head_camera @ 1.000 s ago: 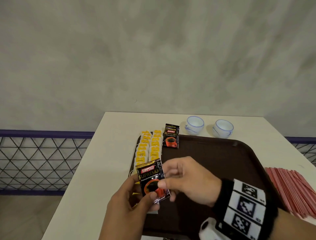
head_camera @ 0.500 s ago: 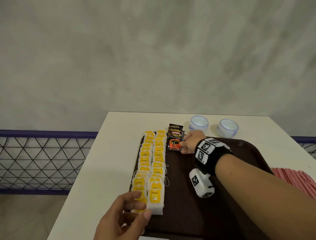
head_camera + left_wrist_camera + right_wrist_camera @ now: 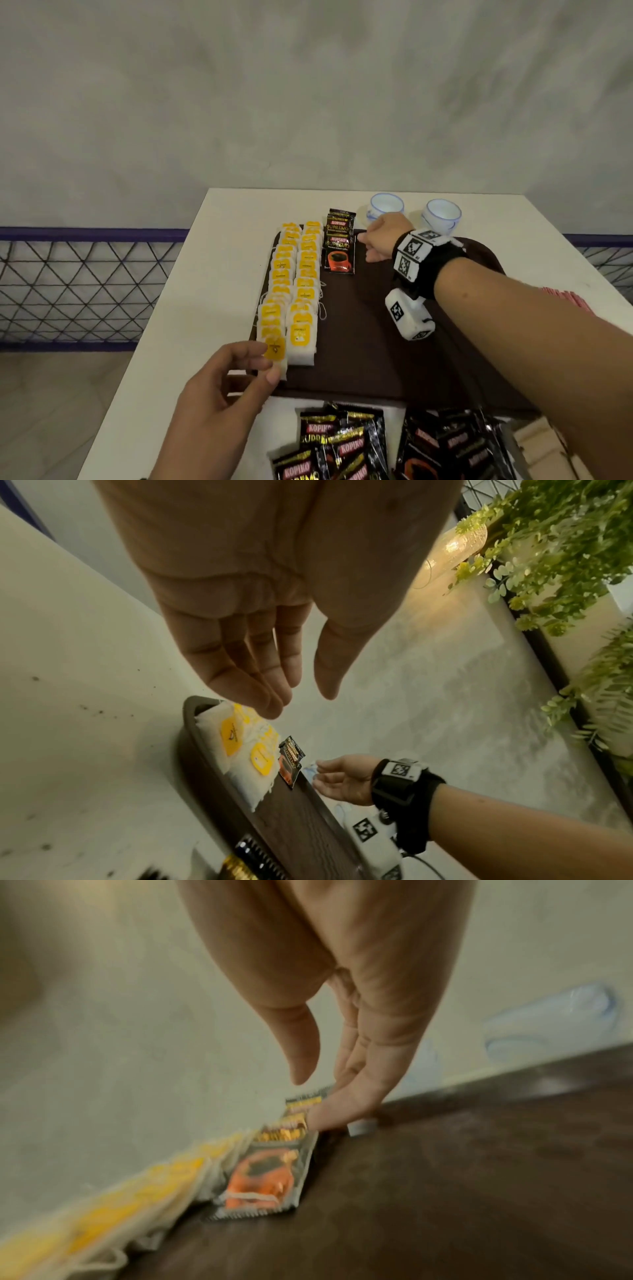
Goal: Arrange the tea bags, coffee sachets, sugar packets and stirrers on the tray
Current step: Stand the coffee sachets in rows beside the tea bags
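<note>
Meanwhile right hand (image 3: 380, 236) touches traymost coffee sachet (image 3: 339, 255).

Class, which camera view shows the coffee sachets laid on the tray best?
The head view: the coffee sachets lie overlapped, printing legible, beside the tea bags. The left wrist view shows them small and edge-on; the right wrist view is close but blurred.

Both forearms are bare, no sleeves showing anywhere. The right hand (image 3: 382, 236), near the middle of the head view, has a wide black band (image 3: 426, 274) strapped round its wrist, set with white square tiles (image 3: 412, 247) printed in black-and-white block patterns, and a white boxy camera unit (image 3: 408, 313) with the same sort of printed squares hangs beneath it. In the lower right of the left wrist view a thin black cable (image 3: 423, 864) trails from that unit, while the left hand (image 3: 219, 394), at the lower left of the head view, wears no rings.
</note>
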`<state>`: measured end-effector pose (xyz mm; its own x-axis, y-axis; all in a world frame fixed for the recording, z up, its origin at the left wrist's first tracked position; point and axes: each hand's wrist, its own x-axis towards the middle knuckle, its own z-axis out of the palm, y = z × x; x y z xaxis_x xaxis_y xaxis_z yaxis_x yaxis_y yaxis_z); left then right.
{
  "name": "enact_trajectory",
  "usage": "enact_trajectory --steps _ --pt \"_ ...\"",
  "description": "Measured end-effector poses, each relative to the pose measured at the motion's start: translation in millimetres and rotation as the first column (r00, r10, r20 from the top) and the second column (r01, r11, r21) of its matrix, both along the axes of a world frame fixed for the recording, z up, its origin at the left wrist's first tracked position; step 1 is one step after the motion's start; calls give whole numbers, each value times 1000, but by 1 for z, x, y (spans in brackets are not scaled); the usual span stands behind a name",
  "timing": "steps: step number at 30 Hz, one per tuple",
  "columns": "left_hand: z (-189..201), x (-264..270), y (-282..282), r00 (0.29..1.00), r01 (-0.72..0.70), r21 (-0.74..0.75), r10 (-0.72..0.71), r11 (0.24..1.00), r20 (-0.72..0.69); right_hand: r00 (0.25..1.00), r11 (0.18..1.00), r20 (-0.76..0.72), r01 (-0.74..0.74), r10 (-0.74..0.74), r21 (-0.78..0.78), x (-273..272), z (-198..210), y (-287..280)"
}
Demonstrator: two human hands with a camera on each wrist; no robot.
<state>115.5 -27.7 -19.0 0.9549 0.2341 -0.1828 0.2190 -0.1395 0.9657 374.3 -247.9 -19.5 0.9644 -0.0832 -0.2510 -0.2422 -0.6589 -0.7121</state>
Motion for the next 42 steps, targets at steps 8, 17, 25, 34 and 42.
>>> enact_trajectory --steps 8,17,25,34,42 --pt "9 -42 -5 994 111 232 -105 966 -37 991 981 -21 -130 135 147 -116 67 -31" --pt "5 -96 -38 851 512 555 -473 655 -228 886 821 -89 -455 455 -345 -306 76 -101" --pt "4 -132 -85 794 569 634 -552 524 -256 915 848 -124 -402 383 -345 -397 52 -91" --pt "8 -72 -164 824 492 689 -539 532 -173 989 938 -130 -106 66 -331 -414 38 -131" --pt "-3 -45 -199 808 562 668 -498 488 -316 963 929 -242 -194 119 -315 -434 10 -138"
